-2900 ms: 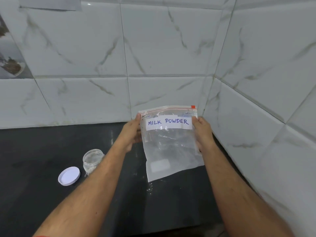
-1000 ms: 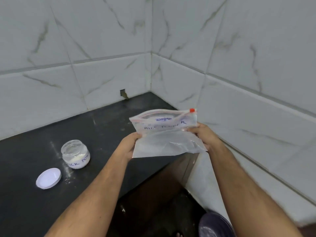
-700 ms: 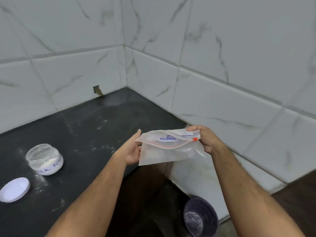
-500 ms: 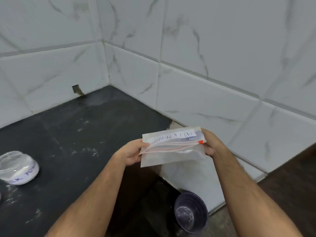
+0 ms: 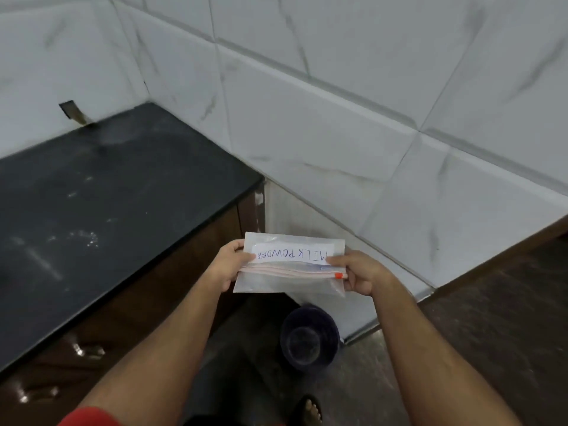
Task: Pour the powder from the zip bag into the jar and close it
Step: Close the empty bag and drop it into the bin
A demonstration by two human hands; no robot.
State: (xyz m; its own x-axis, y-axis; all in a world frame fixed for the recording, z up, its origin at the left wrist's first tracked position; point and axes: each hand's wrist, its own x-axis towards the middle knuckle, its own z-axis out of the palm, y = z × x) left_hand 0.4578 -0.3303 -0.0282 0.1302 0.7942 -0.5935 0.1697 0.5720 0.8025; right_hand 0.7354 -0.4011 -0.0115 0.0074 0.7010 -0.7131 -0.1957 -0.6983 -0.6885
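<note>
The clear zip bag [image 5: 289,281], folded over on itself, has its white "MILK POWDER" label upside down on top and its red zip strip across the middle. My left hand [image 5: 227,265] pinches its left edge. My right hand [image 5: 359,272] pinches its right edge beside the small red slider. I hold the bag in the air past the end of the black counter [image 5: 92,210], above the floor. The jar and its lid are out of view.
A dark round bin [image 5: 309,336] stands on the floor directly below the bag, against the white tiled wall [image 5: 338,118]. Powder specks lie on the counter. Brown cabinet fronts run under the counter edge. A sandalled foot [image 5: 309,410] shows at the bottom.
My view has swung right, away from the jar and lid, which have left the frame. The bag was folded over and carried off the counter to above the bin.
</note>
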